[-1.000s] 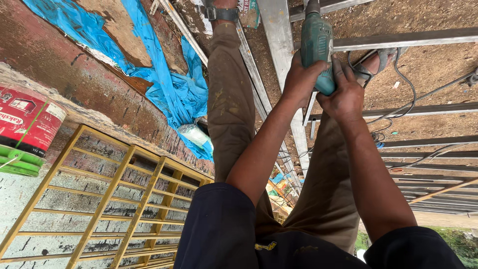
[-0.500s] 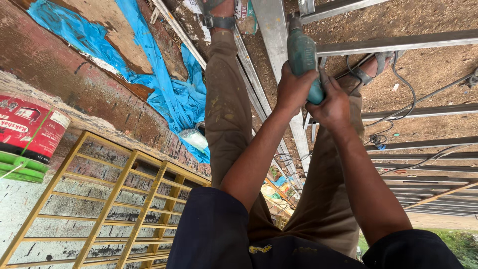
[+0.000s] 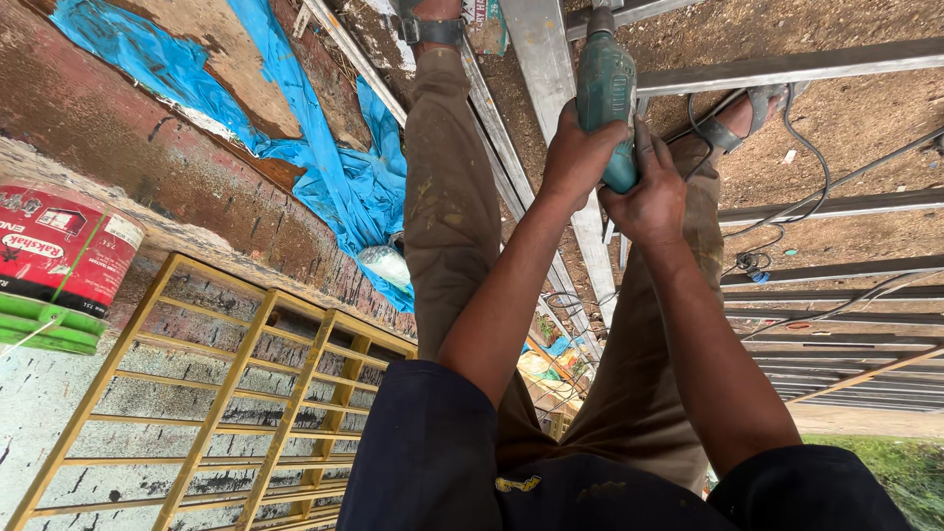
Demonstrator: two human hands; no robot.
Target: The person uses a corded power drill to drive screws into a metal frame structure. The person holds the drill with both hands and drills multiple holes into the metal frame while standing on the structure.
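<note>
I have both hands wrapped around the teal-green plastic power drill, my left hand clamped on its body and my right hand gripping the lower end (fingers fully curled). The drill points down at a grey metal rail between my feet. A crumpled blue plastic tarpaulin lies well to the left.

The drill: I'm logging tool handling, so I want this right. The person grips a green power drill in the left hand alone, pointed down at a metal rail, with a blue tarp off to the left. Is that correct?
Not quite. In the head view both hands hold the green power drill: the left hand and the right hand wrap its body together. The rest stands: it points down at the metal rail, and the blue tarp lies to the left.
</note>
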